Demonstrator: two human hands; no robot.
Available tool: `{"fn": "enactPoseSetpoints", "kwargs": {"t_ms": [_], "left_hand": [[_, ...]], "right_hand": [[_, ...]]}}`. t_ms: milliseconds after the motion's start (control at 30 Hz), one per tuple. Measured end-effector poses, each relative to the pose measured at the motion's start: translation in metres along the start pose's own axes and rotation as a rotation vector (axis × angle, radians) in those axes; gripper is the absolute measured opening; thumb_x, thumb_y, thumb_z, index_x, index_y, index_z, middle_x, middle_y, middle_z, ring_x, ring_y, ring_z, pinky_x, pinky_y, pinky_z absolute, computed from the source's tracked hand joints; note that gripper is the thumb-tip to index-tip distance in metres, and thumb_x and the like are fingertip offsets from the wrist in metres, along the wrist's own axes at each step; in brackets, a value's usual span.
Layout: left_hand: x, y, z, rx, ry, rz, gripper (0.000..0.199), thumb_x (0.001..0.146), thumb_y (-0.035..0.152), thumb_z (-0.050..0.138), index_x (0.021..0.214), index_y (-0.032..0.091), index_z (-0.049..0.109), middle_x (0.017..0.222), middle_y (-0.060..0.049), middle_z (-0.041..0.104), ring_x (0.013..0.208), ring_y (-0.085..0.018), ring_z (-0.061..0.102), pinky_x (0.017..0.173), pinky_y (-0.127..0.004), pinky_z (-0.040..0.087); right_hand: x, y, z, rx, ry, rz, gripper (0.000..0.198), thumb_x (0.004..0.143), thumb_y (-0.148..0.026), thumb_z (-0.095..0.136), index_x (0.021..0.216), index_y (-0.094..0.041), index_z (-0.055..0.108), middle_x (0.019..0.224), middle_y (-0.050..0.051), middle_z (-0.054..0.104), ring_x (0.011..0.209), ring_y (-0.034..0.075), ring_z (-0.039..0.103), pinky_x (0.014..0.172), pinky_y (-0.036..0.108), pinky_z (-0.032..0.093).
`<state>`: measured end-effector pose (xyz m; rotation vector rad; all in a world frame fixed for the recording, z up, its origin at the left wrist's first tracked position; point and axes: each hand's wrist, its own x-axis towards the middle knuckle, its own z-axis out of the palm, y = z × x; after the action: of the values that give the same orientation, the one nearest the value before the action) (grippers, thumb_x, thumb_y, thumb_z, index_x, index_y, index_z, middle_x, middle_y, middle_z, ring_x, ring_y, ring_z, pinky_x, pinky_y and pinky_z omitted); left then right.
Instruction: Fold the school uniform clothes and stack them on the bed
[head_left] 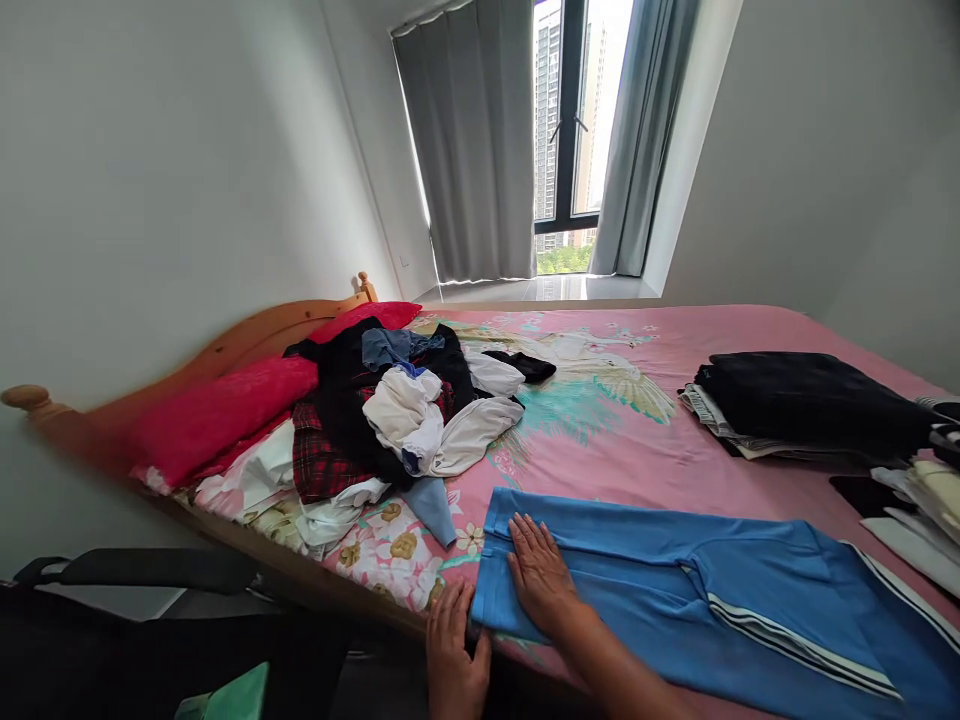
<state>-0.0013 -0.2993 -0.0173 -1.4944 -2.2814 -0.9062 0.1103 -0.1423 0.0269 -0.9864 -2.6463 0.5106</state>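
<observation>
A pair of blue track pants (637, 565) with white side stripes lies spread on the bed, one end running toward the right edge of the view. My right hand (538, 572) rests flat on the fabric near its left end, fingers stretched out. Beside the lower left corner of the pants is my left hand (456, 645), its fingers extended and thumb apart, at the edge of the cloth. Neither hand grips anything. Slight creases run along the pants.
A loose heap of clothes (405, 410) lies by the red pillow (225, 415) and wooden headboard (247, 325). Folded dark clothes (810, 400) are stacked at right, with more garments (922, 510) nearby. A black bag-like item (157, 570) stands at lower left.
</observation>
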Motion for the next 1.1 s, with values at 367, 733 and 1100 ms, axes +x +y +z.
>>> {"fn": "enactPoseSetpoints", "kwargs": {"t_ms": [367,733,1100], "left_hand": [[0.052,0.028,-0.010,0.336,-0.177,-0.270,0.050,0.075,0.017,0.055,0.125,0.026,0.053,0.118,-0.009,0.058,0.106,-0.028,0.053,0.086,-0.045,0.041],[0.082,0.017,0.031,0.454,-0.242,-0.135,0.052,0.086,0.008,0.033,0.132,0.027,0.046,0.125,-0.014,0.056,0.109,-0.028,0.054,0.098,-0.055,0.035],[0.094,0.055,0.094,-0.242,-0.215,-0.079,0.043,0.080,0.025,0.046,0.121,0.021,0.058,0.131,-0.014,0.054,0.127,-0.033,0.042,0.107,-0.061,0.020]], "right_hand": [[-0.001,0.001,-0.003,0.065,0.081,-0.027,0.049,0.094,-0.033,0.026,0.138,-0.013,0.037,0.145,0.007,0.035,0.136,0.020,0.026,0.114,0.044,0.020],[-0.001,0.002,-0.005,0.173,0.113,-0.019,0.049,0.095,-0.034,0.025,0.137,-0.013,0.038,0.143,0.008,0.038,0.135,0.020,0.029,0.113,0.046,0.021],[0.003,0.009,-0.006,0.514,0.263,0.077,0.054,0.096,-0.039,0.015,0.136,-0.014,0.040,0.139,0.008,0.044,0.131,0.017,0.036,0.113,0.043,0.023]]}}
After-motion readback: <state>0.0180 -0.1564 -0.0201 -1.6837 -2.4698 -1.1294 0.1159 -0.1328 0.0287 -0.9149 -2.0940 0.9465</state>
